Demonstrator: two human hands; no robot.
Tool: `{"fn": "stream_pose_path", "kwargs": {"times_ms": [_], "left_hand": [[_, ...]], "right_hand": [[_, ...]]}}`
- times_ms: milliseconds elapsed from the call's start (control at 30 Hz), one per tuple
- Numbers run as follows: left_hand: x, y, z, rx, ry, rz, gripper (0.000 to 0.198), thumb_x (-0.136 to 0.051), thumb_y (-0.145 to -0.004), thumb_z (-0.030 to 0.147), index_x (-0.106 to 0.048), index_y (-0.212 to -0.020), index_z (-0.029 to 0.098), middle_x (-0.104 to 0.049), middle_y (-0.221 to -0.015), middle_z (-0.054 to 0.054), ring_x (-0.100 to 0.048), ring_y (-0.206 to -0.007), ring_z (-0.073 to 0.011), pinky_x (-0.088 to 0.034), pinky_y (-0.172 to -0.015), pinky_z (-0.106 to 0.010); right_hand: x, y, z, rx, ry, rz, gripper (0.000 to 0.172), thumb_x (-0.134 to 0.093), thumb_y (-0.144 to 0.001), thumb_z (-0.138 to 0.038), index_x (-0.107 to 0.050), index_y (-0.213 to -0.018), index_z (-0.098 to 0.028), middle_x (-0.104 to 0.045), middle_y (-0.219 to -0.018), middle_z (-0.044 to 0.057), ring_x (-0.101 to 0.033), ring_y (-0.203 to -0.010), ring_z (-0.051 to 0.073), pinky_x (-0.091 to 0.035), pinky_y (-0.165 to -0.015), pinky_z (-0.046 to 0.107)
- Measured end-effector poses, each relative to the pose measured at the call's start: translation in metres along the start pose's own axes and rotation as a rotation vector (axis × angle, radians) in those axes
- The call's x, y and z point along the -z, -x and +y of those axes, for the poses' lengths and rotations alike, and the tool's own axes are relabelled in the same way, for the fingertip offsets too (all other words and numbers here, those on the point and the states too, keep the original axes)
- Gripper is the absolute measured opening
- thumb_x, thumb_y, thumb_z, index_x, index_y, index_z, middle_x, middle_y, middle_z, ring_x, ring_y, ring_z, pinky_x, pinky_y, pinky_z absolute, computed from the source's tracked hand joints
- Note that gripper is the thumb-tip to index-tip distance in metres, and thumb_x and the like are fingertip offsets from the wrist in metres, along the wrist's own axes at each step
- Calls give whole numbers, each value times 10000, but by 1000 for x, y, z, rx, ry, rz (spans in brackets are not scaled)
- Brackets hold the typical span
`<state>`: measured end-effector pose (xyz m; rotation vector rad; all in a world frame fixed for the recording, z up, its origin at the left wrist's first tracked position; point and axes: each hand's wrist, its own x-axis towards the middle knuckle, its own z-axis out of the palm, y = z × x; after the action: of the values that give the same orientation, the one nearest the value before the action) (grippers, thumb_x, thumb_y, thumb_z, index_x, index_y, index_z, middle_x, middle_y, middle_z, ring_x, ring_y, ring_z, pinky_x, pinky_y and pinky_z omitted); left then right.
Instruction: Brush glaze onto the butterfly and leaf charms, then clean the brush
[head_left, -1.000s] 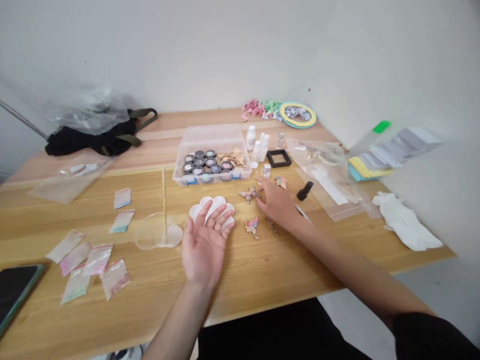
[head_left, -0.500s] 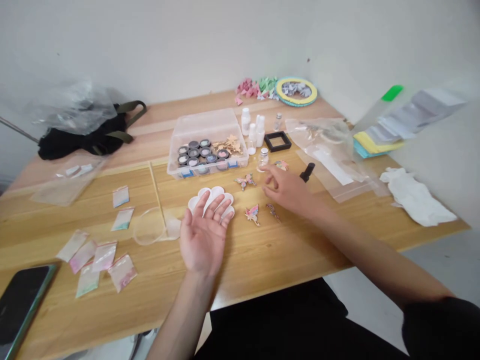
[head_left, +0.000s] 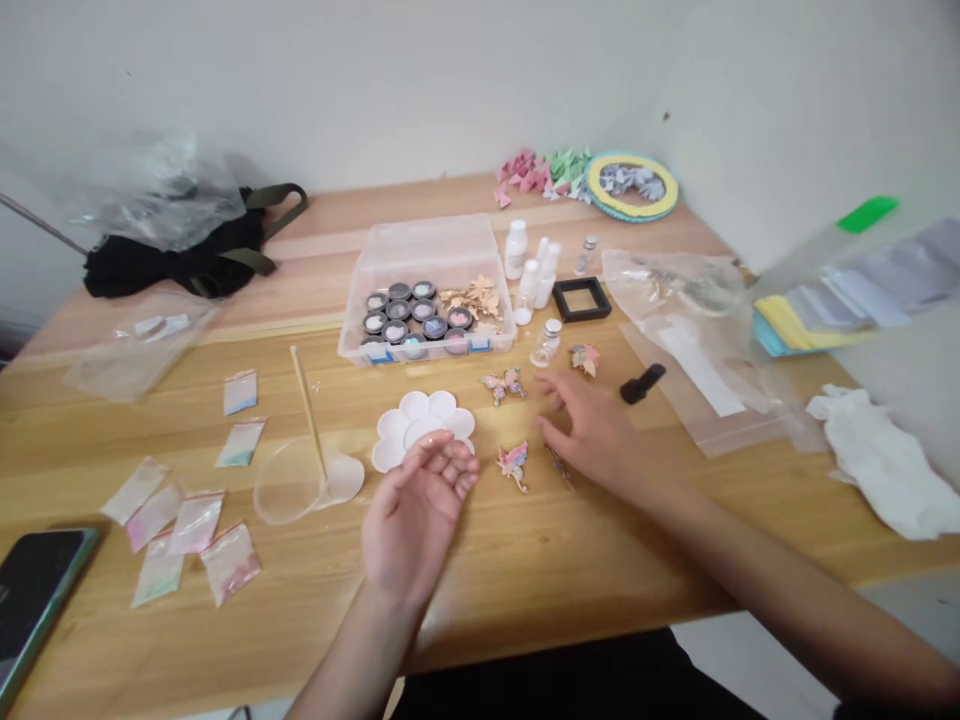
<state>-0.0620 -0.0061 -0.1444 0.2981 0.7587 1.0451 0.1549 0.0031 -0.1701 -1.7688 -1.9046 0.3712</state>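
While the left hand (head_left: 416,515) curls loosely over a white flower-shaped palette (head_left: 424,415), hiding its lower edge mid-tabletop, the right hand (head_left: 596,435) spreads open beside a butterfly charm (head_left: 513,465) and a narrow charm (head_left: 559,467), too small to make out.

I see white walls (head_left: 375,80) meeting in corner behind wooden table (head_left: 585,590); pale floor (head_left: 757,660) lower right; soft, even light.

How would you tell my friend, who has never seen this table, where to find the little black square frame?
Find the clear plastic box on the wooden table. Just right of it stand white bottles, and beside them lies the black square frame. It is the only flat black square there, and its neighbours are round bottles.
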Motion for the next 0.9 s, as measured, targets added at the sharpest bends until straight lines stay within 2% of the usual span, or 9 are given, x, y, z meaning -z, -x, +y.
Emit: {"fn": "stream_pose_path", "kwargs": {"times_ms": [167, 300, 500, 700, 900], "left_hand": [[3, -1, 0, 18, 38, -16, 215, -689, -747, 309, -732, -865, 135, -640, -826, -73, -616, -827, -169, -534, -780, -268], [4, 1, 0, 4, 25, -50, 224, -637, -795, 319, -724, -904, 144, -634, -843, -72, -594, -842, -169, -515, -796, -268], [5, 3, 3, 12, 10, -92, 240, -577, -838, 321, -715, -950, 160, -638, -857, -60, -575, -857, -165, -492, -825, -266], [7, 5, 5, -11, -7, -123, 266, -564, -847, 338, -709, -971, 151, -644, -874, -58, -570, -866, -167, -488, -842, -264], [7, 5, 7, -4, -9, -132, 254, -589, -826, 337, -715, -943, 150, -647, -881, -56, -570, -859, -164, -487, -831, -259]], "right_hand": [[-19, -13, -2, 17, 49, 93, 381, -525, -871, -225, -544, -1249, -179, -699, -1121, 131, -668, -994, 276, -542, -852, 444], [-26, -14, -2, 44, 56, 121, 354, -530, -872, -220, -551, -1223, -180, -708, -1028, 115, -676, -933, 270, -549, -805, 430], [-25, -15, -3, 75, 73, 126, 381, -561, -849, -203, -542, -1227, -158, -701, -902, 80, -667, -799, 236, -547, -694, 377], [-22, -11, -5, 139, 123, 134, 374, -553, -882, -185, -529, -1249, -122, -729, -995, 121, -690, -873, 257, -560, -755, 404], [-18, -10, -3, 142, 105, 165, 455, -568, -897, -218, -454, -1335, -170, -729, -1043, 92, -703, -920, 234, -582, -742, 374]]}}
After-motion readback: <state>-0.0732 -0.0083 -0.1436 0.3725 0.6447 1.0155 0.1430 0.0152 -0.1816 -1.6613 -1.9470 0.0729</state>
